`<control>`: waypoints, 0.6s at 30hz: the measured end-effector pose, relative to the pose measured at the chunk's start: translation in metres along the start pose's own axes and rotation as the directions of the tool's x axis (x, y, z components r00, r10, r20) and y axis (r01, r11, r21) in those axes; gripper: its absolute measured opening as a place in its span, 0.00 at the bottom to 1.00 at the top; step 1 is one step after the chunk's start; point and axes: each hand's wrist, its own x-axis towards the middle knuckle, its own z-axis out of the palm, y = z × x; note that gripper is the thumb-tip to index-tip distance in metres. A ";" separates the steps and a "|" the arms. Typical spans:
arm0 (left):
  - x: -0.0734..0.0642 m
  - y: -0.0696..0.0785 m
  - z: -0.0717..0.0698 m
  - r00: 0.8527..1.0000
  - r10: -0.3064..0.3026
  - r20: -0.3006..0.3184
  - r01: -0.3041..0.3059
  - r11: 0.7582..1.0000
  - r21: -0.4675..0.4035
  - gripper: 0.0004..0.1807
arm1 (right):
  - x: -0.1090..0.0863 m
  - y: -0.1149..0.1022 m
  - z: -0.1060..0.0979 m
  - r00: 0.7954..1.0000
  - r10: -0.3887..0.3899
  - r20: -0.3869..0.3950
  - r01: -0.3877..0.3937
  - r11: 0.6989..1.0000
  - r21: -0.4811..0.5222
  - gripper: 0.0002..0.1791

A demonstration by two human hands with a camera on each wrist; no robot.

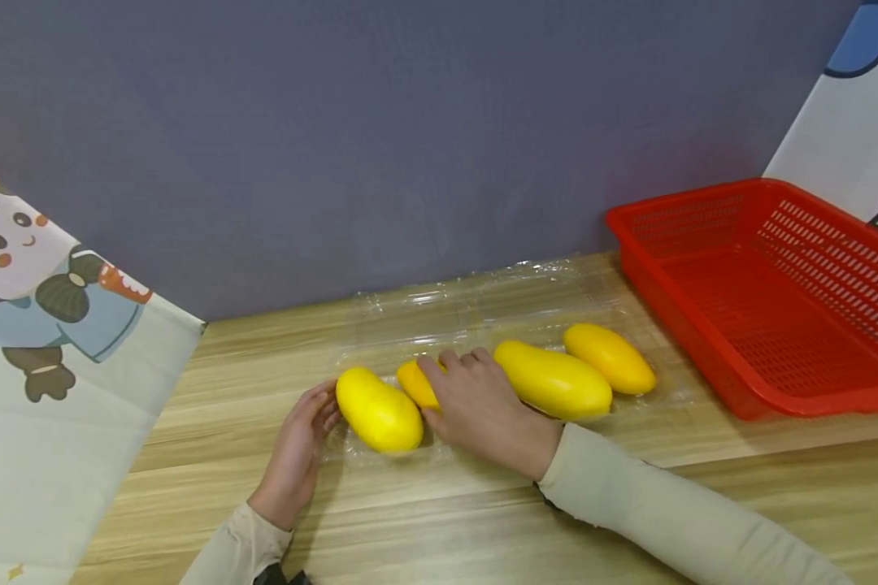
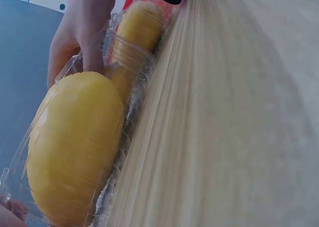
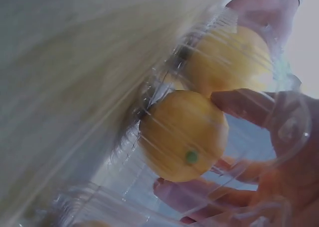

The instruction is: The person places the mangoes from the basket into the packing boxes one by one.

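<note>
Two clear plastic clamshell boxes stand side by side, lids raised toward the wall; the left lid (image 1: 413,321) shows behind the fruit. My right hand (image 1: 479,406) grips an orange-yellow mango (image 1: 412,382) in the left box. In the right wrist view the thumb and fingers are around this mango (image 3: 182,137), a green spot on its end. Beside it in the same box lies a brighter yellow mango (image 1: 380,410), large in the left wrist view. My left hand (image 1: 298,447) rests with loosely bent fingers at the box's left side.
The right box holds a long yellow mango (image 1: 556,382) and a smaller orange-yellow mango (image 1: 609,357). A red slotted basket (image 1: 673,301) stands right of the boxes. A grey wall (image 1: 410,146) rises directly behind, over the wood-grain table (image 1: 234,390).
</note>
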 end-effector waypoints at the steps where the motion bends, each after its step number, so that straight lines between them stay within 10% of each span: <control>1: 0.000 0.000 0.000 1.000 -0.002 -0.001 0.002 1.000 -0.003 0.26 | 0.000 0.000 0.001 1.000 -0.001 -0.027 0.000 1.000 -0.019 0.30; 18: -0.001 0.002 0.002 1.000 -0.006 -0.001 0.006 1.000 0.013 0.26 | 0.005 -0.003 -0.006 0.999 -0.014 0.044 0.014 1.000 0.017 0.24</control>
